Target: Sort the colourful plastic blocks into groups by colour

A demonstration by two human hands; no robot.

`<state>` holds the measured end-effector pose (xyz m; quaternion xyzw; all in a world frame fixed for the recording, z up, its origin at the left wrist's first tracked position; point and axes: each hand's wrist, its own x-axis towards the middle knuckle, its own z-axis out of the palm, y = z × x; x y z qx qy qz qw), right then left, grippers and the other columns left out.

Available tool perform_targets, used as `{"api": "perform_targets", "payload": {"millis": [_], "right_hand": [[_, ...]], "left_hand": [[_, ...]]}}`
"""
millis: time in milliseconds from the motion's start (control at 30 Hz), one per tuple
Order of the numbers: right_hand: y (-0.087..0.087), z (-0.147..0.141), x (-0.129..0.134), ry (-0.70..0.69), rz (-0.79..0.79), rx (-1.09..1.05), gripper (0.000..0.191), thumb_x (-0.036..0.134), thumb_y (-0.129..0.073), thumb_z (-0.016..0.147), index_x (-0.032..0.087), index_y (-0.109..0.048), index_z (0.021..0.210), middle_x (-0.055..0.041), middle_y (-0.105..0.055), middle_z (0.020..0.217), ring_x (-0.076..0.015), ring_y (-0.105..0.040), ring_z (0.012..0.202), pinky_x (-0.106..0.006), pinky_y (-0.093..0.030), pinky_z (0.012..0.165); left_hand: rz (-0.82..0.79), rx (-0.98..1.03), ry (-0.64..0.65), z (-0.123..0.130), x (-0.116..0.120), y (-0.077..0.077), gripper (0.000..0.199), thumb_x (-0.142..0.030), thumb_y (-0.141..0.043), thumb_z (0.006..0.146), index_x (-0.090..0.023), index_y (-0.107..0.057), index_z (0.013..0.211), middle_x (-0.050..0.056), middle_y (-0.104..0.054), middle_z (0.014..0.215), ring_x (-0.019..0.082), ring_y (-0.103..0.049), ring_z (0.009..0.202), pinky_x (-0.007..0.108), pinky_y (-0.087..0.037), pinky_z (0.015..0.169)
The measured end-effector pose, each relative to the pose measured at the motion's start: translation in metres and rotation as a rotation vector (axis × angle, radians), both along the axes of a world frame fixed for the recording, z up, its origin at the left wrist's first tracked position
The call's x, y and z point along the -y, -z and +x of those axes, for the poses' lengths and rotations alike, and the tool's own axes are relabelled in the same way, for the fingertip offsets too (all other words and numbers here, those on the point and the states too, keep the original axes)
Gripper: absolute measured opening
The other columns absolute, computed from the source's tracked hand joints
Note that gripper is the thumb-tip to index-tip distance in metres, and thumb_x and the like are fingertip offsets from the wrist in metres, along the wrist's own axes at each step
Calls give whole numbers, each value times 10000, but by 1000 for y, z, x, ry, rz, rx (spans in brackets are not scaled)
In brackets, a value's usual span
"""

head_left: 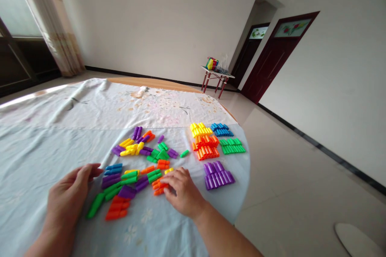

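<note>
My left hand [69, 192] hovers at the left edge of a loose spread of plastic tube blocks, its fingers stretched out with nothing visible in them. Blue tube blocks [113, 168] lie closest to its fingertips. The thumb and fingers of my right hand [184, 190] close on orange tube blocks [159, 186] at the spread's right side, partly covering them. Around these lie green blocks [129, 177], purple blocks [127, 192], a yellow block [169, 170] and another orange group [117, 208].
Right of the spread, blocks are grouped by colour: yellow [200, 129], blue [222, 129], orange [206, 147], green [232, 146] and purple [218, 175]. The round table's cloth [150, 108] ends at the right edge. A small table [217, 74] with bags stands by the far wall.
</note>
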<state>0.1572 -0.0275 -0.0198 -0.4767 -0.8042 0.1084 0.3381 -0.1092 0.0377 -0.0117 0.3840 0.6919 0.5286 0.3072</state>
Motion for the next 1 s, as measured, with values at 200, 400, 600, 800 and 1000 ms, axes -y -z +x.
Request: {"api": "perform_targets", "payload": {"millis": [200, 400, 600, 800, 1000], "right_hand": [[1, 0, 1, 32, 12, 23, 216, 276, -657, 803, 244, -632, 1016, -11, -637, 954, -177, -524, 937, -323, -388, 880], [1, -3, 3, 13, 17, 46, 197, 329, -622, 834, 234, -635, 1006, -12, -641, 882, -168, -542, 884, -325, -386, 886], [-10, 4, 6, -10, -12, 43, 236, 222, -616, 804, 213, -635, 1040, -36, -626, 967, -177, -531, 957, -328, -385, 915], [-18, 10, 13, -125, -119, 136, 323, 143, -603, 802, 243, -607, 1109, -18, -630, 1012, -159, -547, 982, -321, -367, 951], [-28, 13, 9, -167, -144, 180, 389, 223, -671, 777, 260, -586, 1154, -34, -614, 1130, -190, -521, 1074, -354, -344, 978]], "left_hand": [[-10, 21, -62, 5, 3, -7, 276, -460, -575, 647, -244, -692, 774, -8, -675, 682, 170, -596, 685, 250, -478, 569], [-28, 15, -75, 9, 5, -12, 321, -485, -561, 634, -227, -694, 772, -4, -667, 671, 179, -579, 673, 271, -472, 582], [-18, 2, -3, 4, 2, -6, 345, -510, -537, 668, -216, -676, 785, 13, -659, 702, 179, -565, 686, 287, -457, 618], [3, 2, 33, 0, 0, 0, 315, -500, -524, 707, -236, -665, 802, 4, -656, 687, 157, -545, 649, 262, -432, 565], [11, 14, 31, 0, -1, 1, 306, -472, -522, 736, -222, -671, 829, 17, -666, 701, 170, -589, 725, 266, -461, 623]]}}
